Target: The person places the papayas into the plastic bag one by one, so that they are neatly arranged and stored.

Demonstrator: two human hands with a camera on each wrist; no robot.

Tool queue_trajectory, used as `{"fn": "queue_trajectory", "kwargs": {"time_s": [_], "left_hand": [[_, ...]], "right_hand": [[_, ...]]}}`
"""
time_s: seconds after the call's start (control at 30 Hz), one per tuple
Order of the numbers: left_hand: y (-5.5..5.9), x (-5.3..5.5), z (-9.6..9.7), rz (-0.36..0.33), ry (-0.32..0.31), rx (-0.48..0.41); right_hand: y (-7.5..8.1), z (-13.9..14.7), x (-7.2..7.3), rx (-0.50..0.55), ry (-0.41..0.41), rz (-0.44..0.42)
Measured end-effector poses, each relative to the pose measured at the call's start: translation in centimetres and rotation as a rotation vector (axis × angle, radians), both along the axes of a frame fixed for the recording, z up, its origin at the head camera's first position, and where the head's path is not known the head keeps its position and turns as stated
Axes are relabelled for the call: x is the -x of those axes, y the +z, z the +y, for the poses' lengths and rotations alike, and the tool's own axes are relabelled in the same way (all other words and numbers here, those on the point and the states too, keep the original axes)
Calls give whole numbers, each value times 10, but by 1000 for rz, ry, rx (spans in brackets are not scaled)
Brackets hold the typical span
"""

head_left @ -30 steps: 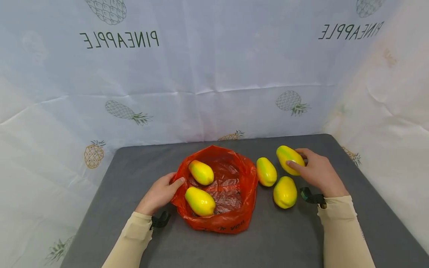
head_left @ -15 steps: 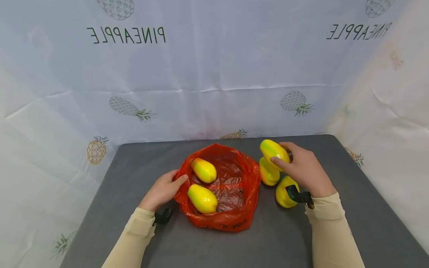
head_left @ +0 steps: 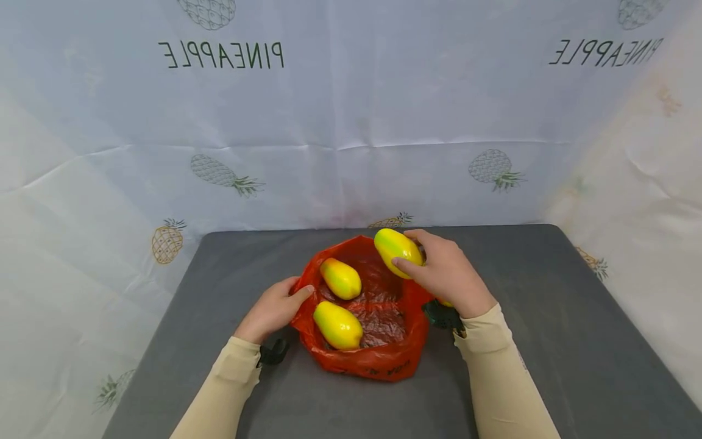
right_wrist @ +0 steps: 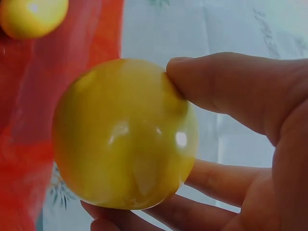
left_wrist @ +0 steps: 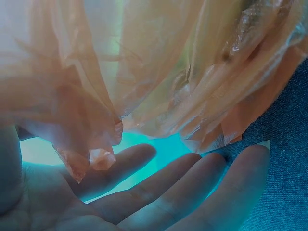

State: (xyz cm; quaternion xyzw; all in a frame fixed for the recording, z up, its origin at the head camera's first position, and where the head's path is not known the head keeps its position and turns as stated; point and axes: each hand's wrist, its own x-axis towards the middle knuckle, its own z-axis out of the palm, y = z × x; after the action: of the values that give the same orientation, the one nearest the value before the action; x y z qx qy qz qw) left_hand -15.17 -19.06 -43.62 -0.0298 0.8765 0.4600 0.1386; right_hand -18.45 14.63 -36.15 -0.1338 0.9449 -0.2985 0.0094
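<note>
You have a yellow fruit (head_left: 397, 253) in your right hand (head_left: 446, 268), tilted, one end toward the tabletop's far left corner; in the head view it overlaps the far right rim of the red bag (head_left: 378, 367), and how high it is you cannot tell from here. Your right fingers (right_wrist: 216, 178) are set as wide as the fruit, thumb on one side and the others curled on the opposite side. Your left hand (head_left: 276, 308) grips the bag on its side facing the tabletop's left edge, thumb lapping over the rim and the other fingers outside the thin film. In the bag's left half you see an orange-tinged fruit (head_left: 340, 278) nearer the far edge and a second bagged fruit (head_left: 338, 325) nearer you. A mostly hidden fruit (head_left: 446, 303) shows as a sliver by your right wrist. The bag stands near the middle of the far edge of the dark grey tabletop (head_left: 559, 341). Your sleeves are cream, and a white cloth (head_left: 351, 110) with pineapple prints hangs beyond the far edge
</note>
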Motion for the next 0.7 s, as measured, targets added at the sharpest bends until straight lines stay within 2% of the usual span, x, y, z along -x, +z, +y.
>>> {"fn": "queue_trajectory", "kwargs": {"time_s": [0.37, 0.7], "left_hand": [[1, 0, 0, 8, 0, 20], [1, 2, 2, 2, -2, 20]], "right_hand": [[-15, -37, 7, -83, 93, -44], [-26, -48, 16, -137, 91, -60]]}}
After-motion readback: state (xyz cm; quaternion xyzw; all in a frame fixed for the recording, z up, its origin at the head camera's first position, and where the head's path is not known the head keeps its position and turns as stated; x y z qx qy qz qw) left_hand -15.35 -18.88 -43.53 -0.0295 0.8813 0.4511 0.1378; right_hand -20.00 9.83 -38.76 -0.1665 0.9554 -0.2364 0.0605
